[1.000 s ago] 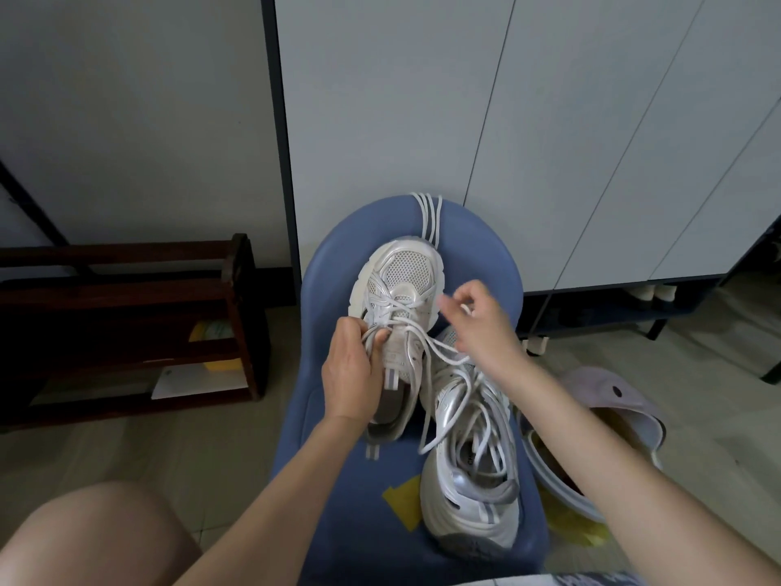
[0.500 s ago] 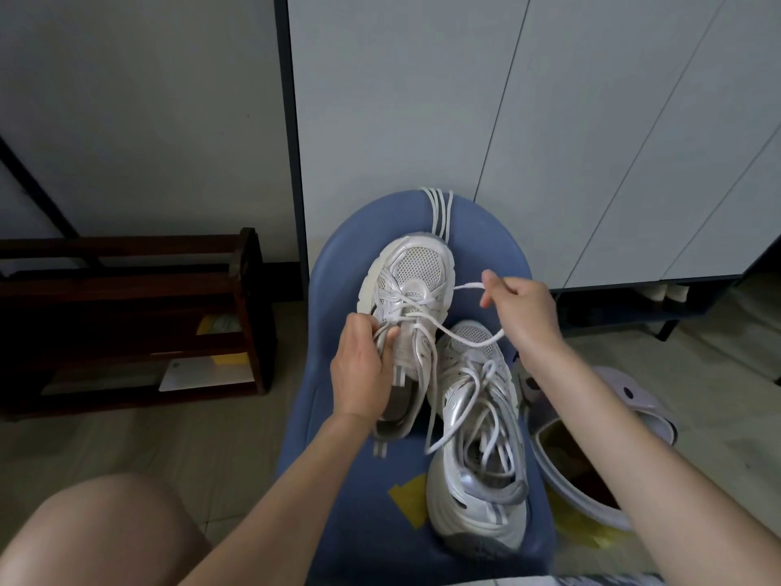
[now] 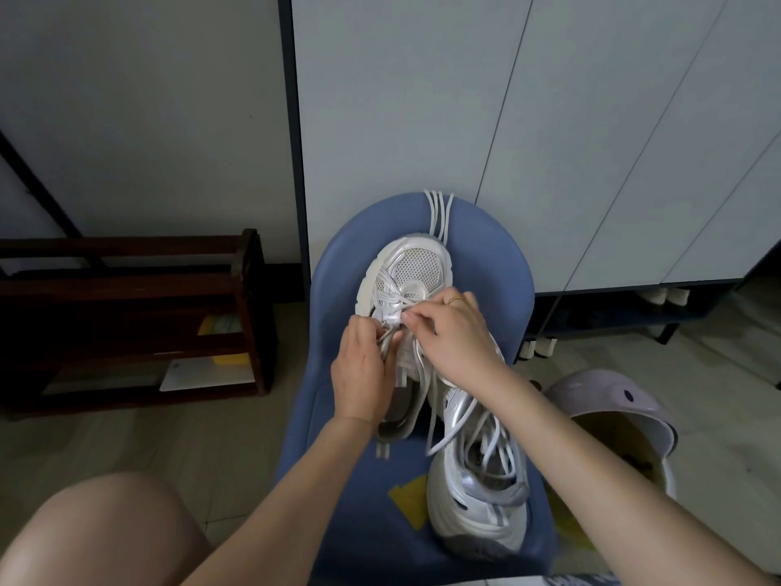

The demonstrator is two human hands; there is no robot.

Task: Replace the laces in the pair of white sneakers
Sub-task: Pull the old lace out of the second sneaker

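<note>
Blue chair (image 3: 334,264) holds sneakers (image 3: 405,277) (purple bin (image 3: 608,399) beside), wooden rack (image 3: 126,315) left.

Two white sneakers: far sneaker (image 3: 412,268) under both hands, near sneaker (image 3: 477,496) below the right wrist. Two hands: left hand (image 3: 363,370), right hand (image 3: 454,338), each pinching lace. One blue chair (image 3: 338,458). One bundle of spare laces (image 3: 437,215), beyond the grip. One wooden rack (image 3: 126,315). One lilac bin (image 3: 613,408). One ring (image 3: 455,300).
</note>
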